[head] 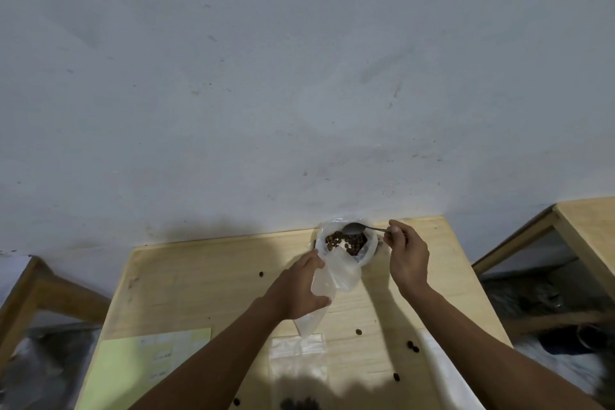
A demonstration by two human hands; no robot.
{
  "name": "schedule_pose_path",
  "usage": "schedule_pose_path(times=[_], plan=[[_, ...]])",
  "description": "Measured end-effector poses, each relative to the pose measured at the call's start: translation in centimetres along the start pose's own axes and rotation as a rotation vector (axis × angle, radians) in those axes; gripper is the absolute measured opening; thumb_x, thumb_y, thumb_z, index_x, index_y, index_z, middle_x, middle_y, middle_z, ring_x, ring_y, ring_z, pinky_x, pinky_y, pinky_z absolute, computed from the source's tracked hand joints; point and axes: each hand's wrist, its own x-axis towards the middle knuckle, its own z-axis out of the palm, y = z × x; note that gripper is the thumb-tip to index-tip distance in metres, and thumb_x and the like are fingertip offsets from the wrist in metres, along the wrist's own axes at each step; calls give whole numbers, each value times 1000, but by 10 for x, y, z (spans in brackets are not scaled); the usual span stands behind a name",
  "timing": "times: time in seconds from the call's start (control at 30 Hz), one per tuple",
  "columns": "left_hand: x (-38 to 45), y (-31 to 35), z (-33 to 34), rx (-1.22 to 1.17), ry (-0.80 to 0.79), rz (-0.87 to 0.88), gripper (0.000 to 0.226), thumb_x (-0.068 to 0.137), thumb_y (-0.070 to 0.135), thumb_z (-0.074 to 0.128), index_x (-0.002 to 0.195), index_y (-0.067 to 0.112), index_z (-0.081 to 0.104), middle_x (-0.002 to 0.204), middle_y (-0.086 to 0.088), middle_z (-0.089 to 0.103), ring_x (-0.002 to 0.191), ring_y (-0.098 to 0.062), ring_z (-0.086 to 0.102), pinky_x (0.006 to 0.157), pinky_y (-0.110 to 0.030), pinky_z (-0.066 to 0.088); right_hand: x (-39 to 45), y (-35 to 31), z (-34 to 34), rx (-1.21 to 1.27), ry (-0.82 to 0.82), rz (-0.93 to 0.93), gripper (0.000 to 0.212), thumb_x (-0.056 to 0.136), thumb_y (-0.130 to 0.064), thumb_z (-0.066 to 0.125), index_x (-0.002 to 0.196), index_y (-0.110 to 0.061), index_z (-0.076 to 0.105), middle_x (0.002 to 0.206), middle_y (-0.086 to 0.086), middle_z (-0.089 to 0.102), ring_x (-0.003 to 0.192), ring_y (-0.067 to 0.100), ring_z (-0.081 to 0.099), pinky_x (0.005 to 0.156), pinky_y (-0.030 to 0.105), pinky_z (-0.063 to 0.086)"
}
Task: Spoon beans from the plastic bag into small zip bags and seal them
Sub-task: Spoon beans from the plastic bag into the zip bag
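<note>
In the head view, the plastic bag (346, 243) of brown beans (346, 241) stands open at the far edge of the wooden desk (206, 280), between the two hands. The right hand (407, 256) pinches the handle of a metal spoon (361, 228) whose bowl hovers over the bag's mouth. The left hand (299, 286), fingers curled, grips a small clear zip bag (319, 296) just beside the bean bag; another zip bag (298, 356) lies flat nearer, with loose beans (412, 346) scattered around.

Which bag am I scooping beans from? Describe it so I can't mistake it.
Look to the far edge of the table, against the wall. The bean bag stands there open, beans showing inside, spoon over its mouth. The zip bags nearer you lie flat; this one stands open.
</note>
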Motion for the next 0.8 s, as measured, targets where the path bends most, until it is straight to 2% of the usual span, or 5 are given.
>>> schedule_pose_path(times=[0.2, 0.27, 0.43, 0.63, 0.8], plan=[[4, -3, 1, 43, 12, 38, 74, 75, 41, 75, 135, 11, 44, 154, 1, 28, 138, -15, 33, 107, -32, 38, -11, 18, 7, -206, 14, -122, 30, 104, -20, 41, 94, -12, 69, 84, 5, 67, 82, 24, 64, 74, 31, 44], [6, -4, 2, 53, 7, 45, 76, 76, 42, 75, 137, 11, 44, 157, 1, 22, 142, -13, 28, 109, -31, 35, -11, 23, 11, -249, -19, -93, 35, 104, -22, 38, 88, -12, 67, 79, 5, 66, 78, 24, 61, 69, 31, 40], [9, -5, 5, 65, -6, 63, 76, 77, 43, 74, 138, 10, 43, 160, -1, 15, 147, -11, 15, 113, -32, 31, -15, 21, 22, -292, -125, 50, 46, 105, -28, 35, 75, -7, 63, 73, 10, 67, 72, 29, 63, 69, 40, 49], [5, -7, 9, 77, 23, 86, 75, 76, 44, 74, 137, 12, 45, 161, 3, 14, 147, -9, 17, 112, -31, 32, -9, 24, 23, -161, -139, 308, 44, 103, -25, 40, 73, -7, 67, 70, 14, 69, 67, 31, 64, 74, 52, 56], [-2, -11, 8, 65, 85, 78, 74, 75, 46, 72, 137, 15, 45, 153, 3, 33, 141, -13, 32, 111, -27, 33, -4, 7, 0, -107, -71, 285, 40, 103, -23, 40, 84, -3, 68, 69, 12, 67, 62, 25, 60, 70, 47, 54]])
